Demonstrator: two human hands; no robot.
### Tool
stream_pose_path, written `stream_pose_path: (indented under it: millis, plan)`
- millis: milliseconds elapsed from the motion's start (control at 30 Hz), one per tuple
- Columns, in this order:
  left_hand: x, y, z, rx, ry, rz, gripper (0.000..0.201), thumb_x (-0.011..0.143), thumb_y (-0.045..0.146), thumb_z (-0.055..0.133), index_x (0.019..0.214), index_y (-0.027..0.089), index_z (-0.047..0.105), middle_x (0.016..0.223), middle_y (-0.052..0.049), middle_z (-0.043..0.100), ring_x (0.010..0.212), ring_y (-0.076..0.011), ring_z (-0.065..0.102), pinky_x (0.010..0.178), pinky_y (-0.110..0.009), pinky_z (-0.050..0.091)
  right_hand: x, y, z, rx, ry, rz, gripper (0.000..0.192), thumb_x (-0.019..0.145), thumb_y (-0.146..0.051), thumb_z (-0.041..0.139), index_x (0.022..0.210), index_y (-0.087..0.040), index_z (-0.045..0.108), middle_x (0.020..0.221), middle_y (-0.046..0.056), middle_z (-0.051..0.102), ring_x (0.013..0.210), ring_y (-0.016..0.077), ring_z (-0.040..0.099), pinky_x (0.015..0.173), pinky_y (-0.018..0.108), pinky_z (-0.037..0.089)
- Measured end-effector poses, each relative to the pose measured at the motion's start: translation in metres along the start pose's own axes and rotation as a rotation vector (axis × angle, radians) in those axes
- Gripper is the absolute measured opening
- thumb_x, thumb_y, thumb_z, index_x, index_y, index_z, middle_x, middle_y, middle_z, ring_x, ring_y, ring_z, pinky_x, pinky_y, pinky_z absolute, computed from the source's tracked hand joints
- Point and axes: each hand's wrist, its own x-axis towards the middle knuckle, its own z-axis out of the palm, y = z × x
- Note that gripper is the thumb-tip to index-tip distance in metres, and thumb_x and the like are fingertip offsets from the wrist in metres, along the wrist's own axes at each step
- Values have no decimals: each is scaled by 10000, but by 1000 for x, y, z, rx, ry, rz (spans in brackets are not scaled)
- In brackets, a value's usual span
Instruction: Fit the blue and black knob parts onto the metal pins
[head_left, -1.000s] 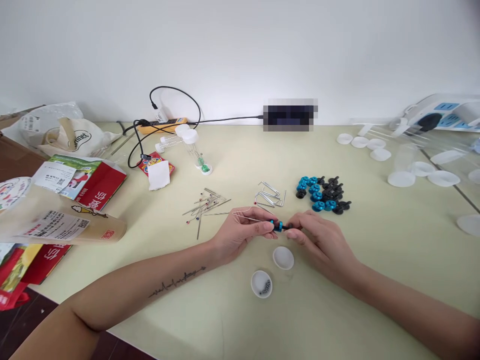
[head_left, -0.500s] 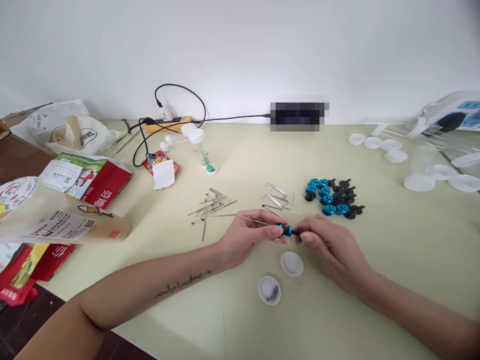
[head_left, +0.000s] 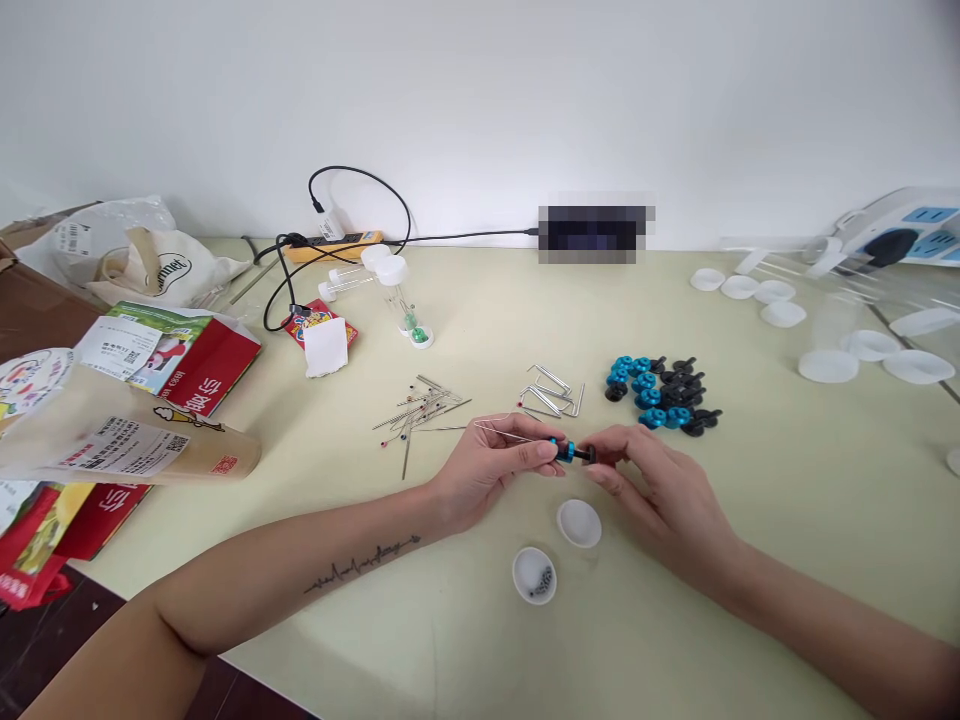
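Over a pale green table (head_left: 750, 560) set against a white wall (head_left: 525, 90), the left hand (head_left: 487, 472) pinches a bent wire pin (head_left: 501, 430) and the blue knob (head_left: 564, 450), while the right hand (head_left: 660, 490) closes its fingertips on the black end, seemingly a screw. Just below lie a white cap (head_left: 579, 523) and a small dish (head_left: 534, 575); a heap of blue and black knobs (head_left: 658, 393) sits behind.

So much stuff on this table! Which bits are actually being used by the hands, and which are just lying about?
In use:
left hand holding a bent wire
right hand on the blue and black knob
pile of knobs
bent wires
two white cups

Lying about:
pins
snack packets
cables
white lids
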Motion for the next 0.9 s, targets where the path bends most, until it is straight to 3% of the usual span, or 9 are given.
stream_pose_path:
  millis: [200, 367, 500, 600, 733, 900]
  plan:
    - [0, -1, 1, 11, -2, -3, 203, 686, 227, 729, 856, 126, 683, 894, -56, 661, 695, -112, 631, 764, -280, 481, 2, -2, -4, -5, -52, -33, 262, 955, -274, 359, 738, -216, 494, 622, -3, 556, 605, 149, 511, 609, 293, 409]
    - [0, 0, 0, 0, 11, -12, 204, 695, 221, 721, 873, 131, 680, 901, -54, 664, 693, -103, 627, 757, -262, 477, 2, 0, -1, -12, -29, -20, 123, 932, -296, 426, 862, -232, 503, 720, 11, 590, 671, 165, 550, 602, 295, 425]
    - [0, 0, 0, 3, 12, -10, 191, 704, 214, 714, 873, 131, 681, 894, -50, 665, 695, -98, 627, 755, -253, 474, -1, 3, 2, -24, 61, -38, 72, 908, -266, 484, 979, -252, 487, 788, 14, 595, 721, 171, 563, 627, 299, 428]
    - [0, 0, 0, 6, 3, -13, 191, 699, 218, 719, 867, 135, 684, 897, -49, 663, 684, -98, 625, 753, -261, 474, 0, 3, 1, -8, 37, -49, 40, 910, -266, 479, 923, -237, 503, 747, 7, 587, 704, 164, 546, 635, 297, 423]
    - [0, -1, 0, 19, -16, -10, 198, 694, 217, 722, 865, 126, 685, 882, -52, 659, 684, -106, 625, 747, -269, 479, 2, 1, -1, 5, -36, -46, 207, 941, -280, 401, 773, -219, 508, 624, -6, 540, 614, 153, 509, 602, 291, 412]
    - [0, -1, 0, -3, 9, -7, 204, 698, 231, 720, 871, 129, 679, 901, -55, 664, 700, -103, 625, 769, -267, 472, 0, 2, 2, -38, 64, -50, 77, 904, -287, 493, 962, -239, 504, 779, 5, 598, 685, 150, 557, 625, 285, 431]
